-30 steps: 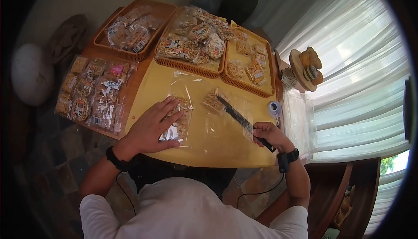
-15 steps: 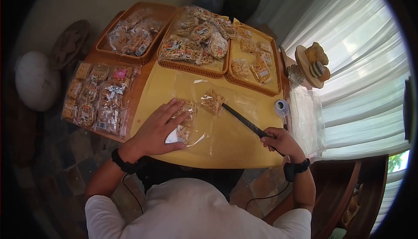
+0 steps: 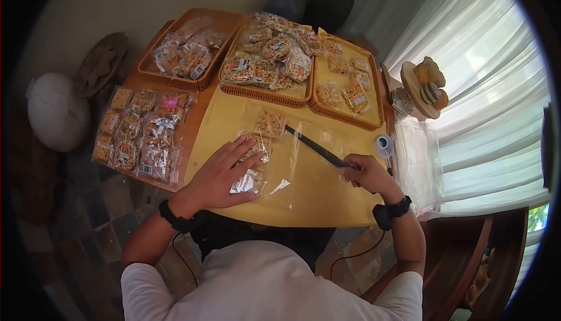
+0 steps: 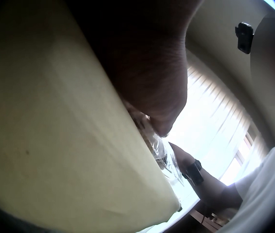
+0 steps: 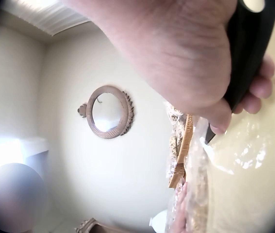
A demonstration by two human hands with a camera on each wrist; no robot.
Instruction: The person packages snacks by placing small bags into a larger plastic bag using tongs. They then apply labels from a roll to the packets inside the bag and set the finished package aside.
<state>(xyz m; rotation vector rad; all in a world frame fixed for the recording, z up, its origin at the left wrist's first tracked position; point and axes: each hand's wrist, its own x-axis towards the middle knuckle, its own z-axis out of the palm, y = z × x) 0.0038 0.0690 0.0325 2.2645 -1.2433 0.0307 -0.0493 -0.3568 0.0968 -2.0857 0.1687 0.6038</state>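
In the head view my left hand [image 3: 225, 175] lies with spread fingers on packets of crunchy snack [image 3: 257, 151] inside a clear plastic bag [image 3: 291, 172]. My right hand [image 3: 368, 173] grips a black knife [image 3: 317, 148] by its handle, the blade pointing up and left. The knife's tip is right at the edge of a snack packet [image 3: 270, 124], just beyond the left fingertips and in line with the covered packets. Seen from the right wrist, fingers wrap the black handle [image 5: 249, 53]. The left palm hides part of the packets.
Wicker baskets [image 3: 266, 94] of wrapped snacks line the back of the yellow-covered table [image 3: 327, 204]. A filled clear bag [image 3: 140, 137] lies at left. A tape roll [image 3: 384, 144] and a carved wooden stand [image 3: 419, 90] are at right, near white curtains.
The far snack packet has shifted left, towards the packets under my left hand. The knife has drawn off that packet to its right edge. My left hand stays on the packets.
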